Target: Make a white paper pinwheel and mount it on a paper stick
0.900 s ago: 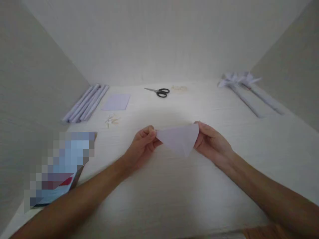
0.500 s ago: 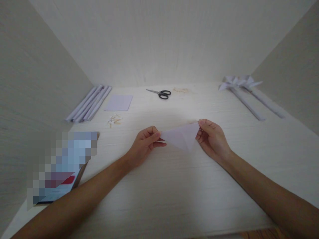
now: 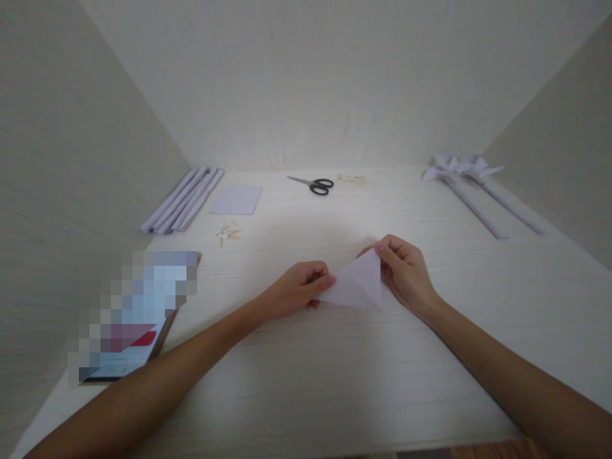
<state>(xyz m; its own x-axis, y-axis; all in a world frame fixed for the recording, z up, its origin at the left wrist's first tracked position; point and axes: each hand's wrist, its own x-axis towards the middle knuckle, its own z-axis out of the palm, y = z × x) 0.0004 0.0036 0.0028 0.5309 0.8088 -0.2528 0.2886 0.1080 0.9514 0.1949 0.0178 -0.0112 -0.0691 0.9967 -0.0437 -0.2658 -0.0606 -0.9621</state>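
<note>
A pale lilac sheet of paper [image 3: 358, 284], folded to a triangle, is stretched between my two hands above the table. My left hand [image 3: 303, 287] pinches its left corner between thumb and fingers. The upper right corner is gripped by my right hand [image 3: 401, 264], whose thumb lies on the near face while some fingers are behind the paper. A lower corner of the sheet hangs free between the hands.
Paper tubes [image 3: 184, 201], a lilac paper square [image 3: 236, 199] and small sticks [image 3: 229, 233] lie at left. Scissors [image 3: 315, 185] and small pale bits [image 3: 351, 180] are at the back. Two paper pinwheels [image 3: 478, 197] rest at right. A partly blurred tablet [image 3: 143, 338] lies front left.
My left hand has moved right and down, nearer my right hand. The paper has tilted, with its right corner now higher and its near face turned more to view. The camera has shifted slightly.
</note>
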